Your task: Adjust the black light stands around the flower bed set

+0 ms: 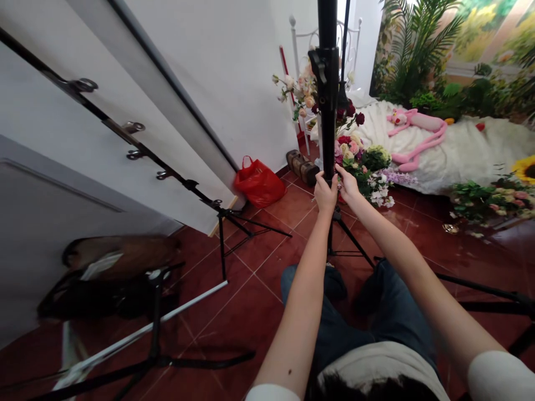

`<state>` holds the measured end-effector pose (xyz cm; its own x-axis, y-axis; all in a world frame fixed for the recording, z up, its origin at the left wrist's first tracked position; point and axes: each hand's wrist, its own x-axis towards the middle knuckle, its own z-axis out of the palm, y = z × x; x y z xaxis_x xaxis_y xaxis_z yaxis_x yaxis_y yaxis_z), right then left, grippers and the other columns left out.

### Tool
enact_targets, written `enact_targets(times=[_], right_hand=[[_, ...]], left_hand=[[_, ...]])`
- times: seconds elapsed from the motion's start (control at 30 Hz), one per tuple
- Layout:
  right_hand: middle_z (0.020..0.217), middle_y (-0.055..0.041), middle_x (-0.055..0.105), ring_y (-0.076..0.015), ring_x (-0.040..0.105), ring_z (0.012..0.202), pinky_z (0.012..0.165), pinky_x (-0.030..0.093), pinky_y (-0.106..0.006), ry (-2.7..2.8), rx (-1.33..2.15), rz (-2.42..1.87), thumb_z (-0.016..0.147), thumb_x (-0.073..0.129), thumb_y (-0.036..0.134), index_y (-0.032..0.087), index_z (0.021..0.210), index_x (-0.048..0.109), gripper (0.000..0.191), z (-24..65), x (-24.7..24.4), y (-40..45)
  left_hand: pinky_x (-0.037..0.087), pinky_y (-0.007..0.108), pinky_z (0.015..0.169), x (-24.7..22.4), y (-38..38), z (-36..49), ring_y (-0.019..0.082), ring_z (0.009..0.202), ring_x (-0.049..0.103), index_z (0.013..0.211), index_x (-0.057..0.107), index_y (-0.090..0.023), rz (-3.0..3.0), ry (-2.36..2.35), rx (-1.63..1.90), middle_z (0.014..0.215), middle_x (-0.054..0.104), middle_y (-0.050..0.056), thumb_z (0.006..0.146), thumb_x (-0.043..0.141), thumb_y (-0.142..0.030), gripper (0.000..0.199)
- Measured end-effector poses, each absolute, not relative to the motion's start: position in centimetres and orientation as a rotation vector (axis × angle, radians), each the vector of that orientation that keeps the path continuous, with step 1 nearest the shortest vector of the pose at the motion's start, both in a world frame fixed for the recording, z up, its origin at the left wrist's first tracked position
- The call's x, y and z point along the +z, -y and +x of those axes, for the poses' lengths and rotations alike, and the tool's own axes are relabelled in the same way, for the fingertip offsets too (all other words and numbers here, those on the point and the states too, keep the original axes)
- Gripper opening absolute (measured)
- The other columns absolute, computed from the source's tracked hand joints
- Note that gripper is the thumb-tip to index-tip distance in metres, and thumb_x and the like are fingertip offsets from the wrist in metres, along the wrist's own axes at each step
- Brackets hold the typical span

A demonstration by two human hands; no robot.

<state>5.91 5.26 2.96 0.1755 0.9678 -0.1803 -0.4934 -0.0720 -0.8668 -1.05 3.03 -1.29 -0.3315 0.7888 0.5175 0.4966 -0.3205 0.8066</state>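
A black light stand (327,89) rises upright in front of me, its tripod legs spread on the red tiled floor. My left hand (325,192) wraps around its pole low down. My right hand (348,185) grips the same pole from the right side, just beside the left hand. A black clamp knob (319,65) sits higher on the pole. My legs in dark jeans are below the stand.
A second black stand (225,214) leans along the white wall at left. A red plastic bag (259,182) lies by the wall. Flower bouquets (368,161), a pink plush toy (413,131) on white fabric and green plants fill the back right. A dark bag (112,278) lies at left.
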Motion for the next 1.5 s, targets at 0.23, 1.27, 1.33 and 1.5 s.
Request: enact_targets(times=[0.23, 1.27, 1.33, 1.5], right_hand=[[0.054, 0.0081, 0.051, -0.0042, 0.045, 0.048, 0.050, 0.040, -0.018, 0.773, 1.521, -1.006, 0.065, 0.084, 0.042, 0.019, 0.067, 0.055, 0.037, 8.5, 1.8, -0.3], [0.077, -0.0009, 0.075, -0.0096, 0.068, 0.062, 0.068, 0.058, -0.021, 0.056, 0.686, -1.305, 0.072, 0.075, 0.036, 0.024, 0.091, 0.074, 0.023, 43.8, -6.5, 37.1], [0.076, -0.0009, 0.075, -0.0099, 0.068, 0.063, 0.068, 0.058, -0.021, 0.047, 0.642, -1.301, 0.073, 0.075, 0.038, 0.024, 0.092, 0.073, 0.024, 44.3, -5.9, 38.2], [0.079, -0.0014, 0.075, -0.0100, 0.068, 0.066, 0.070, 0.056, -0.023, 0.033, 0.578, -1.287, 0.073, 0.076, 0.042, 0.023, 0.095, 0.072, 0.029, 45.5, -4.7, 41.6]], left_hand=[[0.052, 0.035, 0.085, -0.9, -2.6, -1.3, 0.027, 0.104, 0.070, 0.120, 0.048, -0.019, 1.673, -1.684, 1.672, 0.109, 0.070, 0.016, 0.090, 0.042, -0.069, 0.059], [0.029, 0.050, 0.120, -2.6, 8.7, 21.1, 0.031, 0.143, 0.037, 0.135, 0.036, -0.012, 1.521, -1.861, 1.678, 0.144, 0.040, 0.025, 0.086, 0.044, -0.020, 0.051], [0.031, 0.049, 0.119, -2.7, 10.3, 25.9, 0.030, 0.141, 0.040, 0.134, 0.039, -0.012, 1.652, -1.660, 1.629, 0.142, 0.044, 0.024, 0.088, 0.043, -0.022, 0.047], [0.033, 0.044, 0.117, -0.7, 14.6, 37.7, 0.024, 0.131, 0.051, 0.129, 0.048, -0.012, 1.952, -0.953, 1.513, 0.132, 0.057, 0.020, 0.097, 0.040, -0.037, 0.041]])
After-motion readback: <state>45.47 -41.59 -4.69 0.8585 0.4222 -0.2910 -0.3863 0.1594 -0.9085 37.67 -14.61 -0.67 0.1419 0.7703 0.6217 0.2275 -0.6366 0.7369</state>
